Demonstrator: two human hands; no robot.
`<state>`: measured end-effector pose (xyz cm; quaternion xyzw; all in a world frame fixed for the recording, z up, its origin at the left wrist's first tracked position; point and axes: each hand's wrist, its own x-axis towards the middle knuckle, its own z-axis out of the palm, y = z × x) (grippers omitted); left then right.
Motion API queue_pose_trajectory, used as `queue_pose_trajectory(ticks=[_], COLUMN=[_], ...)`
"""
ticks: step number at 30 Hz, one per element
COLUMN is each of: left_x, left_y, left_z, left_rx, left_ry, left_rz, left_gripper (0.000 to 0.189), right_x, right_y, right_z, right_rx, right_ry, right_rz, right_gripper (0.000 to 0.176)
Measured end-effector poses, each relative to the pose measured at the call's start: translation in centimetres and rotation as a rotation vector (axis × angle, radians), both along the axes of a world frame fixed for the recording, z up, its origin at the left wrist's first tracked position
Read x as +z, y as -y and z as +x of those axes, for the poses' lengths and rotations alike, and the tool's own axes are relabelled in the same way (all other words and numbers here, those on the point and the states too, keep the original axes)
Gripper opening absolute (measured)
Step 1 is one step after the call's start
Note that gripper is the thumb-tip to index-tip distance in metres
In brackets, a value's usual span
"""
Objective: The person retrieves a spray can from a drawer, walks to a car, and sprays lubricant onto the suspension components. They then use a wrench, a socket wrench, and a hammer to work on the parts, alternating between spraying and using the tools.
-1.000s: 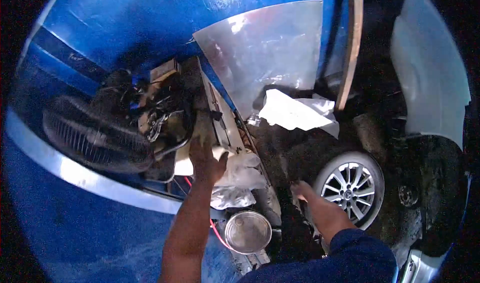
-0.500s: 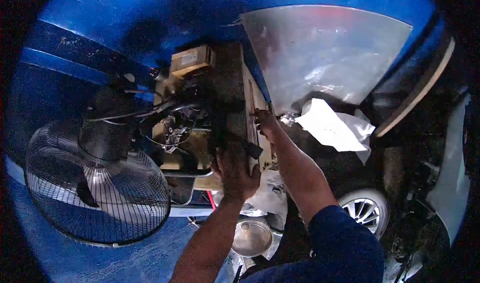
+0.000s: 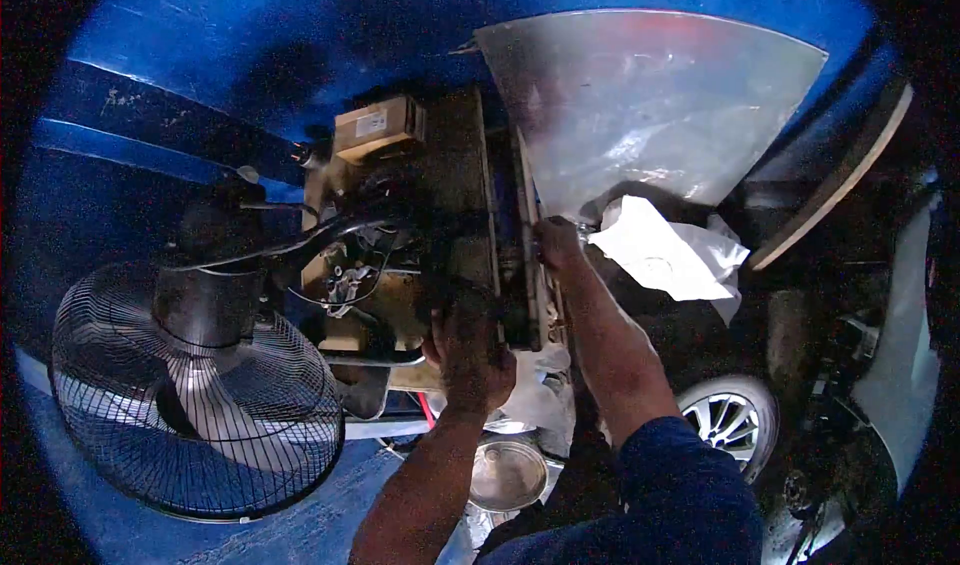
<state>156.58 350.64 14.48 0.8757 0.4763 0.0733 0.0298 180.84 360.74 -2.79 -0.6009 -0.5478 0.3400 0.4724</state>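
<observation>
My right hand (image 3: 560, 243) is closed on the outer edge of a drawer (image 3: 530, 200) at the right side of a wooden workbench (image 3: 460, 155). The drawer stands partly pulled out, with a dark gap between it and the bench top; its contents are too dark to make out. Near the bench's front edge, my left hand (image 3: 472, 360) has bent fingers and its thumb toward the right. Deep shadow hides its fingertips and whatever dark thing they may grip. Left of that hand, tangled wires and small metal parts (image 3: 350, 285) lie on the bench.
A caged fan (image 3: 200, 395) stands at left, its black cable reaching over the bench. A cardboard box (image 3: 378, 130) sits at the back. To the right are a curved metal panel (image 3: 650, 105), white paper (image 3: 660, 250) and a wheel (image 3: 728, 420). A round lid (image 3: 507, 475) is below.
My right hand has moved slightly right and the drawer has come out with it, widening the dark gap. The dark block beside my left thumb no longer shows clearly.
</observation>
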Motion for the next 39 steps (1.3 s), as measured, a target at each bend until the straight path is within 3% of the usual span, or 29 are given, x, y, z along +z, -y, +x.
queue_pose_trajectory(ticks=[2,4,5,9,12,14,15,17,18,19,22,24,26,28,30,31,33,35,38,39], left_x=[-0.2,-0.1,-0.3,-0.9,0.1,-2.5,-7.4,-7.6,-2.6,-1.5,-2.0,-2.3,-1.5,-0.7,-0.1,0.6,2.0,2.3,1.5,1.2], left_y=[0.1,0.1,0.1,0.2,0.4,0.4,0.0,0.3,0.4,0.5,0.7,1.1,0.9,0.7,0.8,0.8,0.7,0.4,0.5,0.6], left_z=[0.0,-0.1,-0.2,0.0,0.4,-1.3,-3.5,-3.6,-1.3,-0.8,-1.1,-1.2,-0.5,-0.2,0.0,0.3,1.0,1.1,0.9,0.7], left_rx=[-0.017,-0.026,-0.029,-0.027,-0.039,-0.045,-0.029,-0.011,-0.021,-0.025,-0.035,-0.034,-0.027,-0.018,-0.016,-0.02,-0.017,-0.009,0.0,-0.013], left_ry=[0.013,0.02,0.025,0.038,-0.047,-0.081,-0.049,-0.017,-0.035,-0.044,-0.037,-0.025,-0.008,0.002,-0.018,-0.027,0.077,0.191,-0.107,-0.092], left_rz=[-0.011,-0.016,-0.019,-0.032,-0.02,-0.028,-0.05,-0.078,-0.06,-0.053,-0.071,-0.088,-0.091,-0.09,-0.069,-0.058,-0.007,0.04,0.06,0.032], left_gripper=[0.069,0.07,0.07,0.07,0.074,0.075,0.075,0.075,0.075,0.074,0.075,0.075,0.076,0.076,0.077,0.077,0.077,0.076,0.074,0.073], right_x=[0.4,-0.3,3.1,6.9,6.6,4.1,3.2,4.8,5.9,6.2,7.5,10.9,14.6,15.2,21.2,14.7,11.8,13.2,13.5,13.3], right_y=[1.8,2.9,3.4,5.4,4.8,5.1,5.3,5.3,5.2,5.3,5.7,5.7,5.5,6.6,7.4,7.3,6.8,5.6,4.7,4.6], right_z=[2.3,4.7,5.0,6.9,6.3,6.6,6.7,6.2,6.1,6.2,6.6,7.5,7.2,5.5,3.3,2.4,1.8,2.0,3.2,3.7], right_rx=[-0.137,-0.183,-0.093,-0.282,-0.473,-0.443,-0.403,-0.446,-0.481,-0.481,-0.407,-0.376,-0.267,-0.292,0.159,0.124,0.018,0.088,0.142,0.15], right_ry=[0.334,0.847,0.044,-0.141,-1.195,-1.203,-1.209,-1.207,-1.205,-1.203,-1.06,-0.243,0.328,0.548,0.73,0.911,0.853,0.918,0.893,0.863], right_rz=[0.074,0.243,-0.345,-0.39,-0.283,-0.263,-0.229,-0.242,-0.246,-0.251,-0.284,-0.487,-0.617,-0.239,-0.375,-0.215,-0.134,-0.287,-0.312,-0.287], right_gripper=[0.011,0.013,0.014,0.012,0.015,0.015,0.016,0.016,0.017,0.017,0.027,0.041,0.056,0.068,0.081,0.079,0.073,0.063,0.057,0.057])
